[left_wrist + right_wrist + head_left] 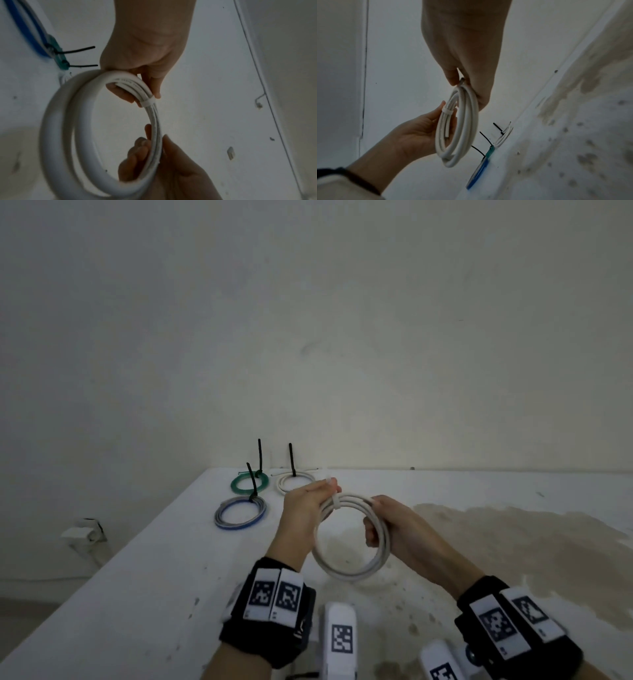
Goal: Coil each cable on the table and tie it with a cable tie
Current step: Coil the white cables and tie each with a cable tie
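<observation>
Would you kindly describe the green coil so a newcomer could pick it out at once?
Look to the far left corner of the white table, near the wall. Three tied coils lie there; the green coil is farthest left at the back, beside the white coil and behind the blue-grey coil. Only it is green.

Three tied coils (255, 494) are clustered at the table's (137, 594) far edge, centre-left of the frame; their tie tails (259, 455) stand upright; open tabletop is seen at right and lower left.
</observation>
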